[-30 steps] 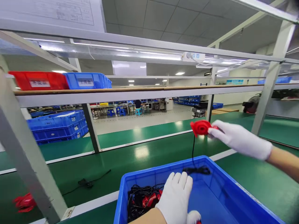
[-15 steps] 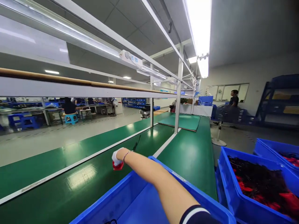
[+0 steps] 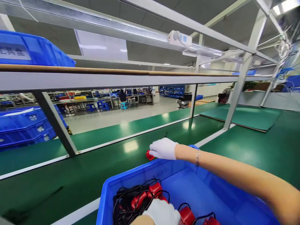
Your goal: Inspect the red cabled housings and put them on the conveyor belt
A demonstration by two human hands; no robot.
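Observation:
My right hand (image 3: 163, 148), in a white glove, reaches over the bin's far rim to the green work surface (image 3: 131, 147), its fingers closed on a red part (image 3: 150, 155). Low in the blue bin (image 3: 199, 187), my left hand (image 3: 162, 212), also gloved, lies among red parts with black cables; its fingertips are hidden. A tangle of black cables (image 3: 131, 190) with red parts (image 3: 138, 200) fills the bin's left side. More red parts (image 3: 187, 215) lie right of my left hand.
Metal uprights (image 3: 241, 84) and a long shelf (image 3: 117, 78) stand over the green surface. Stacked blue bins (image 3: 28, 125) are at the left, another bin (image 3: 32, 48) sits on the shelf. A green mat (image 3: 243, 115) lies back right. A person (image 3: 122, 96) sits far off.
The view has swung left and down. My left hand has come into view in the bin, with the cables and red parts. My right hand still holds a red part over the green surface.

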